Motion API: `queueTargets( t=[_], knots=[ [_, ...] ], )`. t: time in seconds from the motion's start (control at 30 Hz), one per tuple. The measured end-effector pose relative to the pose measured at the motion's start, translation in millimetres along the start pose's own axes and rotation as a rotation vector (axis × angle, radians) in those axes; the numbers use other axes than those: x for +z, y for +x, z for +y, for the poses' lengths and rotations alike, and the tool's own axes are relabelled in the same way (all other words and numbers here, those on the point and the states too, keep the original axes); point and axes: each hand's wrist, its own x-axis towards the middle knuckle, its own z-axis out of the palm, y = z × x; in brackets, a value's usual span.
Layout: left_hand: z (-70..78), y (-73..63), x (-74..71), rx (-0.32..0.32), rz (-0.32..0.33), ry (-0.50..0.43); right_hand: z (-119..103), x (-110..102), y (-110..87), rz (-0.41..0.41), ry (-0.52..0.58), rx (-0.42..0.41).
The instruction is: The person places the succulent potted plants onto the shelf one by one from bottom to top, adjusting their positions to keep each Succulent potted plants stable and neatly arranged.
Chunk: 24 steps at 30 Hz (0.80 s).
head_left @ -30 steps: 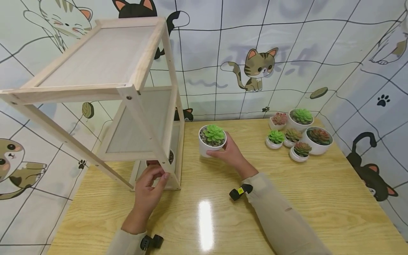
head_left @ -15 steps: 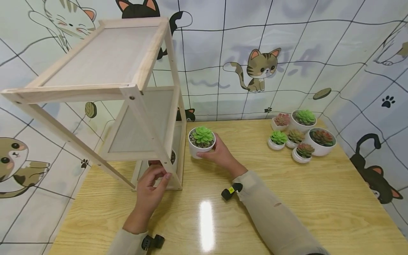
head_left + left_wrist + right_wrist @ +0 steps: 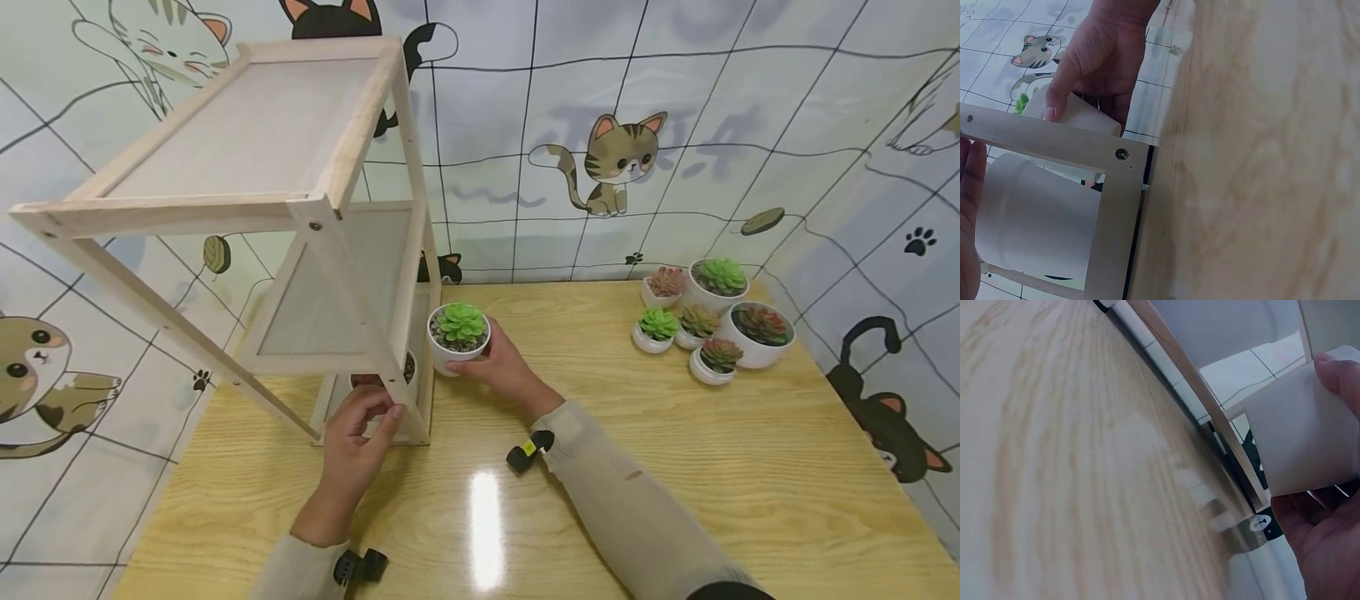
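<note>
My right hand (image 3: 504,360) grips a round white pot with a bright green succulent (image 3: 459,323), thumb on its near side. The held pot is just right of the wooden shelf rack's (image 3: 341,292) lower level. The same white pot (image 3: 1304,425) tilts across the right wrist view. My left hand (image 3: 352,450) holds the rack's near right leg, thumb against the wood and fingers curled behind it. Another white pot (image 3: 1035,215) stands inside on the bottom shelf, beside the left fingers (image 3: 969,181). The rack's leg and middle shelf hide most of it in the head view.
Several potted succulents cluster at the table's back right, among them a large white pot with a reddish plant (image 3: 759,325) and a small green one (image 3: 656,327). A cat-print wall covering (image 3: 487,125) rises behind the wooden table (image 3: 637,433).
My right hand has carried the green succulent leftward, up beside the rack's right side. The left hand stays on the rack's leg. The head view has shifted slightly.
</note>
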Motion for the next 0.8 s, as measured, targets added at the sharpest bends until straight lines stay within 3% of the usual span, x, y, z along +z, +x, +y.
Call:
queueTargets(
  t=[0.3,0.8],
  knots=[
    [0.3,0.7,0.1,-0.03,-0.013,0.023,2,9,1.2,-0.006,-0.046,0.025],
    [0.8,-0.8,-1.7,-0.062,-0.016,0.055,3,17,4.0,-0.034,-0.072,-0.01]
  ],
)
